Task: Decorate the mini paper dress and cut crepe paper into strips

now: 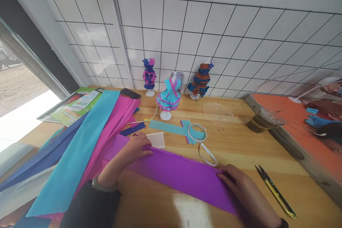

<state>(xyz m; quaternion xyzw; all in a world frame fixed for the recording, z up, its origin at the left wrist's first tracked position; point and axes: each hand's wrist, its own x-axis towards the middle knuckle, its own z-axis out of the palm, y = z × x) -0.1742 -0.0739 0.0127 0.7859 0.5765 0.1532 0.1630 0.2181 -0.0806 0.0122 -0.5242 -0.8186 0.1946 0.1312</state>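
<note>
A long strip of purple crepe paper (176,172) lies across the table in front of me. With my left hand (136,148), I grip its upper edge near the left end, thumb and fingers closed on it. Toward the other end, the thumb and fingers of my right hand (237,181) pinch the same edge. Just beyond the strip are a white paper piece (157,140), a roll of tape (189,128) and a turquoise paper strip (167,127). A loose loop of white tape (210,155) lies closer to my right hand.
Folded turquoise (80,146), pink and blue crepe paper is piled at left. Small dressed figures, including a turquoise-dressed one (169,96), stand by the tiled wall. Thread snips (276,192) lie at right, below a lidded cup (263,121). Another person's hand shows at far right.
</note>
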